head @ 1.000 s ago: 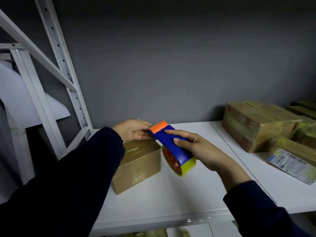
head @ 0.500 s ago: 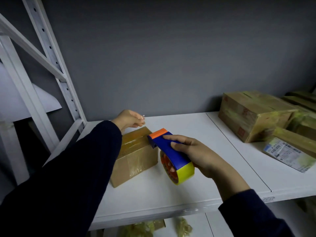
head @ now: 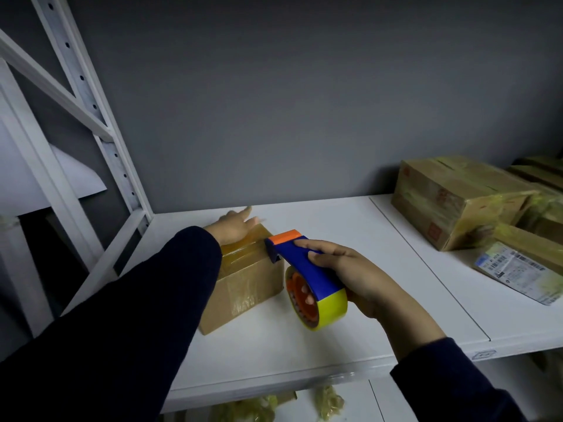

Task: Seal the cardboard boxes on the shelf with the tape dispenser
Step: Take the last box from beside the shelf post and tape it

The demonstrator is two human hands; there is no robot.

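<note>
A small cardboard box (head: 243,284) sits on the white shelf (head: 350,239), with glossy tape across its top. My left hand (head: 236,228) lies flat on the far end of the box top, fingers straight. My right hand (head: 350,277) grips the blue tape dispenser (head: 307,275), which has an orange tip and a yellow tape roll. The dispenser's orange end touches the box's upper right edge. My dark left sleeve hides the box's left side.
Several taped cardboard boxes (head: 457,202) are stacked at the right of the shelf, with a labelled flat parcel (head: 518,272) in front. A white perforated upright (head: 91,111) and braces stand at the left. A grey wall is behind. Crumpled tape lies on the lower shelf (head: 329,400).
My left hand dropped from pinching the tape end in the air to lying flat on the box top. The dispenser moved back toward me, to the box's right edge.
</note>
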